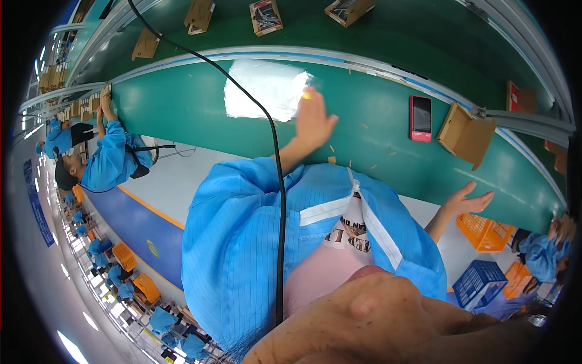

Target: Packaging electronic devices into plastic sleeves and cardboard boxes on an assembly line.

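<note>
My left hand [312, 120] reaches over the green work surface [370, 130] to the right edge of a stack of white, shiny sheets or bags [260, 91]. Its thumb stands apart from the stretched fingers; the fingertips are a little smeared, with a yellow patch on one finger. My right hand [468, 201] hovers near the surface's front edge, fingers apart and holding nothing. Farther in from it is an open brown cardboard box [465, 134]. Left of that box lies a red handheld device with a dark screen [420, 118].
A black cable [267, 115] hangs across the view. Several cardboard boxes [265, 17] sit on the green strip beyond the metal rail [345, 59]. Orange [485, 232] and blue [480, 284] crates stand at right. A co-worker in blue [115, 158] is at left. Small brown scraps dot the surface.
</note>
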